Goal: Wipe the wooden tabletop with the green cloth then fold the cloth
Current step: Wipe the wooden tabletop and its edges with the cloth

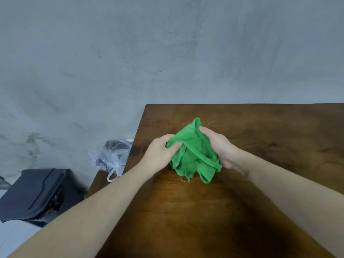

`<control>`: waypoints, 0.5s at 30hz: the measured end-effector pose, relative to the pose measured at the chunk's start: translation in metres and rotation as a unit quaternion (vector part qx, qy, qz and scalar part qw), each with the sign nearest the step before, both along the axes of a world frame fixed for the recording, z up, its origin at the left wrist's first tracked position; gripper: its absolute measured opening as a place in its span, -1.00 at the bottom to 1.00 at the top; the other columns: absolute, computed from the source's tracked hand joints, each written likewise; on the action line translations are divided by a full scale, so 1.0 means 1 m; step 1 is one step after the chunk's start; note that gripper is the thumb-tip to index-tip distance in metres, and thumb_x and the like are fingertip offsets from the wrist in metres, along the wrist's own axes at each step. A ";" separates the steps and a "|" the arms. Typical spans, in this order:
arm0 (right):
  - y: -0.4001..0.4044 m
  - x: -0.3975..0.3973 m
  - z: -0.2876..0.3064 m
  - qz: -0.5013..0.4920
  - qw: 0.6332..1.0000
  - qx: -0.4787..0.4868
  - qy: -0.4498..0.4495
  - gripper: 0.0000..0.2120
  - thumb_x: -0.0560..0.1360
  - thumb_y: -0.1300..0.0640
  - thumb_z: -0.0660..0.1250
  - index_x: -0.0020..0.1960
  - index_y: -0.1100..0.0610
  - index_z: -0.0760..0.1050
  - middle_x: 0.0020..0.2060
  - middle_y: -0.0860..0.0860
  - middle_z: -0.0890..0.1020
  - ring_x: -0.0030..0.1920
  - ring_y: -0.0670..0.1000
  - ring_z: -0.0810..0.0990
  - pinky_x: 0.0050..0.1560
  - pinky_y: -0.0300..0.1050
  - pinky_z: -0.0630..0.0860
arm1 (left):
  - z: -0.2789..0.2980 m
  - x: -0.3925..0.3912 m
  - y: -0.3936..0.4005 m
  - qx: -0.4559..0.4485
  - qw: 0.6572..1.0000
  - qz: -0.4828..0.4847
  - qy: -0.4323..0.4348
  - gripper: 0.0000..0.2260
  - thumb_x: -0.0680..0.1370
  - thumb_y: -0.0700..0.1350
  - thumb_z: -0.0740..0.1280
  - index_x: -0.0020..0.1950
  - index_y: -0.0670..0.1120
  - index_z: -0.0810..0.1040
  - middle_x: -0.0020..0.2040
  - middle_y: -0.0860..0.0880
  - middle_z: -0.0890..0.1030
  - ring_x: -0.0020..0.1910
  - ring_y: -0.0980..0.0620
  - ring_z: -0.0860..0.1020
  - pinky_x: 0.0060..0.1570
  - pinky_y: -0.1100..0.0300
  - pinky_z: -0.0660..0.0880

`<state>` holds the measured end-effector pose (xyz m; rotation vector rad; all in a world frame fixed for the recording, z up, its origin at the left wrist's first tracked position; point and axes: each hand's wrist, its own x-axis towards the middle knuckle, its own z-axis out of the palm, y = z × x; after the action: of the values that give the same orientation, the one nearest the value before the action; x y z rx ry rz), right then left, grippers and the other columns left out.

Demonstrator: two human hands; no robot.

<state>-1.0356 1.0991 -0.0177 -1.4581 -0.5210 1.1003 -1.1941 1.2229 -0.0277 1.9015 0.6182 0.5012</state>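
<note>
Two bare forearms reach from the near edge over the dark wooden bench [223, 211]. Both hands meet toward the bench's far left corner, around a crumpled green cloth [193, 155]. The left hand [160, 153] pinches a fold at the cloth's left side, thumb and fingers [176, 145] curled into the fabric. The right hand [219, 146] grips the cloth's right side, its thumb on the upper fold. The cloth's lower folds hang down to the bench surface. Beyond the left edge, lower down, sit a clear plastic bag [113, 157] and a black case [35, 194]. A grey wall [167, 49] rises behind.
</note>
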 end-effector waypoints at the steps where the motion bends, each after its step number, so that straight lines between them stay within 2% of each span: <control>1: -0.002 0.002 0.002 0.005 1.000 -0.011 -0.010 -0.58 0.59 -0.27 0.25 0.26 0.00 0.54 0.09 0.00 0.72 0.05 0.02 0.72 0.04 0.01 0.63 | 0.001 0.001 -0.002 -0.007 1.000 0.004 -0.005 -0.90 0.61 -0.07 0.34 0.05 0.06 0.64 -0.06 0.11 0.71 -0.04 0.14 0.65 0.05 0.10 0.58; 3: -0.007 0.006 0.001 0.022 0.997 -0.012 -0.072 -0.52 0.50 -0.27 0.38 0.25 0.04 0.51 0.12 0.03 0.70 0.06 0.01 0.71 0.13 0.05 0.62 | 0.003 0.002 -0.007 -0.029 1.000 -0.010 -0.008 -0.90 0.61 -0.07 0.33 0.04 0.06 0.64 -0.06 0.10 0.71 -0.04 0.11 0.66 0.04 0.09 0.58; 5: -0.012 0.008 0.001 0.014 0.991 0.000 -0.135 -0.61 0.51 -0.10 0.45 0.22 0.08 0.52 0.08 0.04 0.71 0.06 0.01 0.71 0.17 0.06 0.61 | 0.006 0.002 -0.013 -0.051 0.998 -0.034 -0.009 -0.89 0.62 -0.08 0.32 0.08 0.06 0.63 -0.03 0.07 0.71 -0.02 0.07 0.67 0.01 0.06 0.60; 8: -0.018 0.016 0.009 -0.029 0.983 0.023 -0.178 -0.77 0.61 -0.06 0.34 0.17 0.03 0.60 0.03 -0.07 0.73 0.10 -0.03 0.69 0.14 -0.02 0.59 | 0.011 0.000 -0.015 -0.108 0.992 -0.056 -0.013 -0.84 0.61 -0.08 0.35 0.17 0.09 0.61 0.03 0.05 0.70 0.02 0.00 0.67 -0.07 0.05 0.61; 11: -0.023 0.022 0.021 -0.022 0.985 0.046 -0.165 -0.75 0.65 -0.07 0.25 0.22 0.00 0.59 0.06 -0.08 0.73 0.10 -0.04 0.70 0.07 -0.06 0.57 | 0.021 -0.001 -0.013 -0.161 0.981 -0.108 0.009 -0.66 0.55 -0.01 0.43 0.31 0.15 0.50 0.15 0.10 0.67 0.14 0.06 0.63 0.13 0.04 0.56; 15: -0.021 0.021 0.037 0.014 0.985 0.059 -0.159 -0.74 0.68 -0.05 0.21 0.25 0.02 0.57 0.08 -0.03 0.72 0.11 -0.01 0.70 0.15 0.00 0.58 | 0.042 0.007 -0.017 -0.160 0.969 -0.172 0.081 -0.54 0.48 0.23 0.40 0.36 0.20 0.45 0.19 0.19 0.64 0.18 0.16 0.59 0.25 0.08 0.43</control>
<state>-1.0149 1.0784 0.0189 -1.5332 -0.8195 0.8462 -1.1875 1.2061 0.0147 1.6990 0.4289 0.0187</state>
